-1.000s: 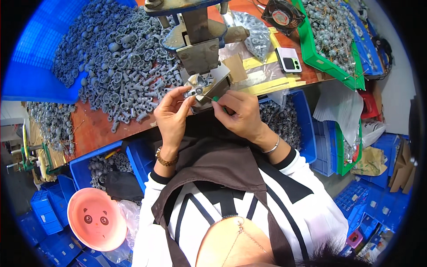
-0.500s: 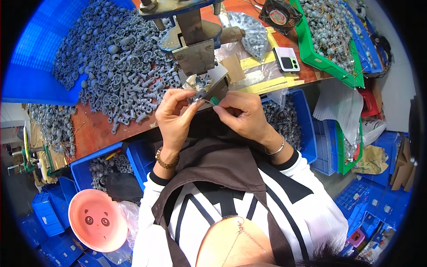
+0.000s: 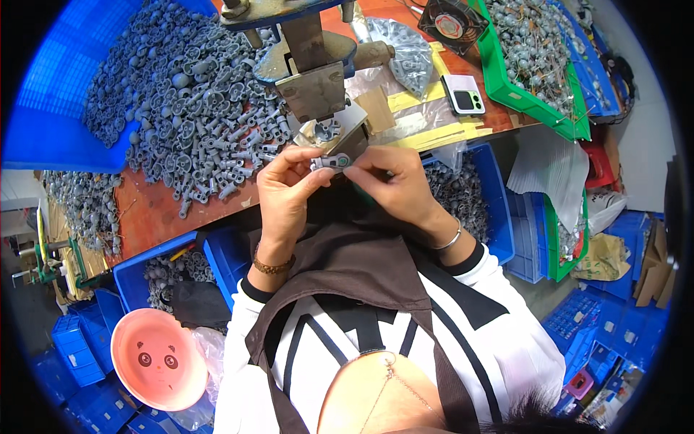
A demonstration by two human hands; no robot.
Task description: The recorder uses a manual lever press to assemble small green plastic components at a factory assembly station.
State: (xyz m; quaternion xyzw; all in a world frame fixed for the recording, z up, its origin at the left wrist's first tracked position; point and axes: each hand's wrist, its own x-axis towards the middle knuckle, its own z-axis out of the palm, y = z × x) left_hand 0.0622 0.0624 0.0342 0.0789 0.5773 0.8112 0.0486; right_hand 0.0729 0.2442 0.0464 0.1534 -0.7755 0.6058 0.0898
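Observation:
My left hand (image 3: 283, 195) pinches a small grey plastic part (image 3: 322, 163) between thumb and fingertips, just in front of the press. In the rounded right end of that part sits a green disc (image 3: 343, 161). My right hand (image 3: 397, 186) is closed, its thumb and finger at the right edge of the same part, by the disc. Its other fingers are curled in. Right behind both hands is the metal press head (image 3: 312, 94), above a fixture (image 3: 320, 132) that holds another grey piece.
A large heap of grey plastic parts (image 3: 210, 101) covers the bench at left, by a blue crate (image 3: 50, 108). A phone (image 3: 463, 94), a fan (image 3: 454, 25) and a green tray (image 3: 531, 103) of wired parts lie at right. Blue bins (image 3: 499, 202) stand below the bench edge.
The green disc, held at my right fingertips beside a thin curved wire, has moved left into the grey part. The part now lies flatter, and my right fingers have closed in on it.

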